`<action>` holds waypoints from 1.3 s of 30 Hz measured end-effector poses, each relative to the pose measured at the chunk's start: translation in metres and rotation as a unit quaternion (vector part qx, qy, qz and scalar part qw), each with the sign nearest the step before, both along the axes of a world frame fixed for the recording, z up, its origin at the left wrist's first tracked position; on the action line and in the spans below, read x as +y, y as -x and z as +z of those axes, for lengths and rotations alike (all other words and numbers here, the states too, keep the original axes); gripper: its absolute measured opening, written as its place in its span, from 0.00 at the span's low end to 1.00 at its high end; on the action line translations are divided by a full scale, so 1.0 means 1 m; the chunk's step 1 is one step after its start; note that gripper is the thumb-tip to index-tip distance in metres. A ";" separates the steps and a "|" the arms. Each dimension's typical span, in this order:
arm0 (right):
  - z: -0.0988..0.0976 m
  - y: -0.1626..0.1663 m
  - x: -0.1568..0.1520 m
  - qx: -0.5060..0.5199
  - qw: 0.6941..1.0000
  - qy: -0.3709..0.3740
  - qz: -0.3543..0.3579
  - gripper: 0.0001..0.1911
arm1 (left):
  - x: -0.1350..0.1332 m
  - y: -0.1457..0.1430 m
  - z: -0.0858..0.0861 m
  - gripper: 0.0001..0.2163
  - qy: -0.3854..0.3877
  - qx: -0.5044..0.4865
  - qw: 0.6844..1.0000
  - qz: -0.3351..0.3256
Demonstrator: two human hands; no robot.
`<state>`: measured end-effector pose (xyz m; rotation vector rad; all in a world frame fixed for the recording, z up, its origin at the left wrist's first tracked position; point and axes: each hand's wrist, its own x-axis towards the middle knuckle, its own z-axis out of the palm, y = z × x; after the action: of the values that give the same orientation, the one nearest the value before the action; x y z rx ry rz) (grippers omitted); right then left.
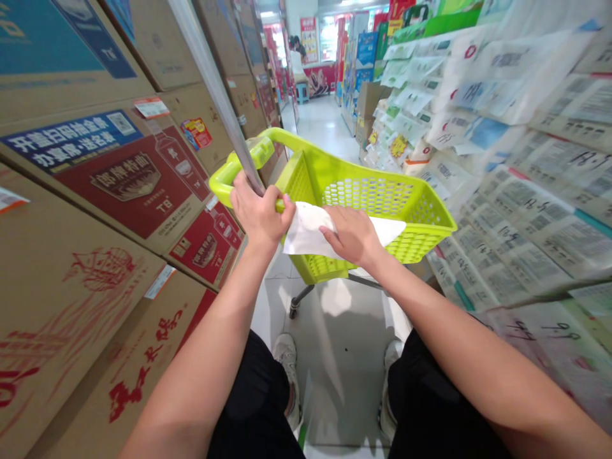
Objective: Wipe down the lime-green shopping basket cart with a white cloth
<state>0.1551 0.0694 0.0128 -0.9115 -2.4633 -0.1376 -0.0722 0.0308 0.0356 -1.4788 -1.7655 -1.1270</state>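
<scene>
My left hand (262, 210) is closed around the handle of a lime-green shopping cart (329, 169), where a metal pole (217, 83) rises at a slant. Whether its fingers wrap the pole as well as the handle is unclear. On the cart's near rim lies a white cloth (306, 236), possibly a paper wipe. Over it rests my right hand (354, 233), fingers bent down across the cloth and thumb pressed on its near side. One end of the cloth shows to the right of that hand.
Stacked cartons (124, 182) line the left side closely. Packs of tissue (507, 217) with handwritten prices are piled along the right. Ahead, the tiled aisle (329, 115) leads to a seated person (296, 60) on a blue stool (302, 92). A cart wheel (293, 311) stands near my feet.
</scene>
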 end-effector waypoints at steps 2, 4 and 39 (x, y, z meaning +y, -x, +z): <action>0.001 -0.012 0.003 0.001 0.999 0.026 -0.018 0.30 | 0.000 0.005 0.001 0.07 -0.002 0.007 1.000 0.005; 0.003 -0.028 0.007 -0.011 0.997 0.059 -0.048 0.30 | 0.001 0.009 0.001 0.06 -0.005 0.008 1.000 0.008; 0.008 -0.075 0.022 -0.168 0.964 0.098 -0.180 0.40 | -0.005 0.021 0.002 0.04 0.006 -0.013 1.000 0.011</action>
<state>0.2304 0.0918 0.0204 -1.5298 -2.6214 -0.1889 -0.0934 0.0258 0.0377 -1.4547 -1.8040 -1.1328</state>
